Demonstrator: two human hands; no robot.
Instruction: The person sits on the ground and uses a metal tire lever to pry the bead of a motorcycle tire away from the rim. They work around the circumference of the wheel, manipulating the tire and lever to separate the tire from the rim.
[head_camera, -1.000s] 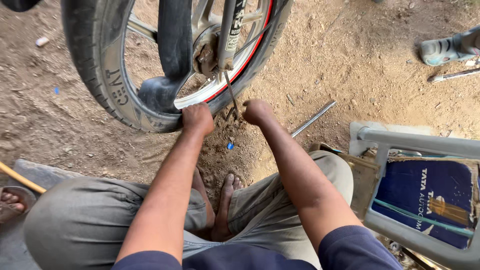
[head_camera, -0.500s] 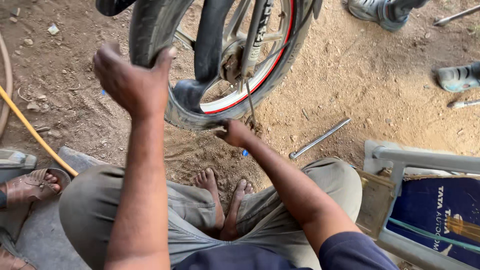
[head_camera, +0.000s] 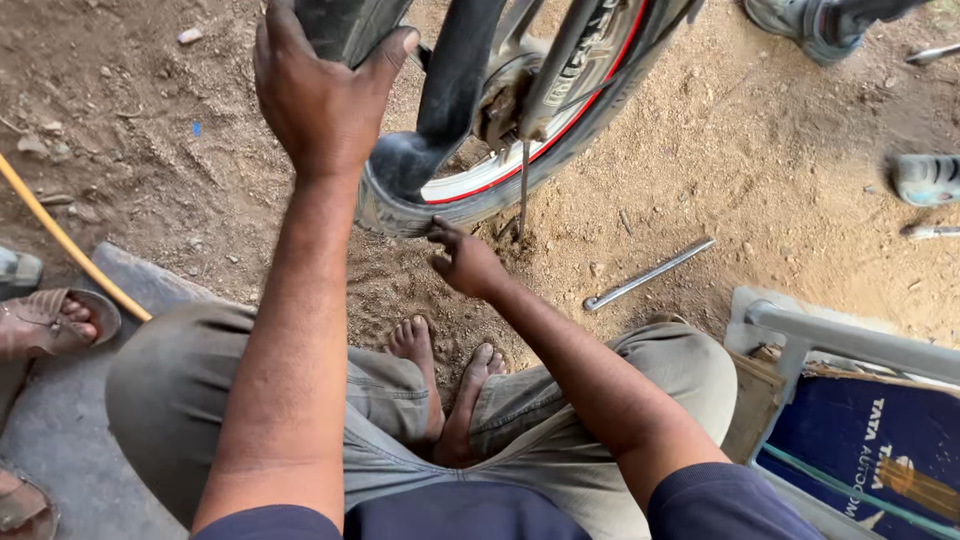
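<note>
Left hand now higher on tyre

Navy short sleeves, grey-olive trousers, bare arms and bare feet.

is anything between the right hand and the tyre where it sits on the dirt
Nothing visible does. The right hand sits low beside the tyre, only bare dirt ground between them. The left hand already grips the tyre higher up.

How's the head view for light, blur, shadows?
Head view: soft, even daylight, no glare; only a faint shadow on the dirt under the tyre. Left hand on the tyre and right hand near the ground are both sharp; slight wide-angle stretch at the edges.
</note>
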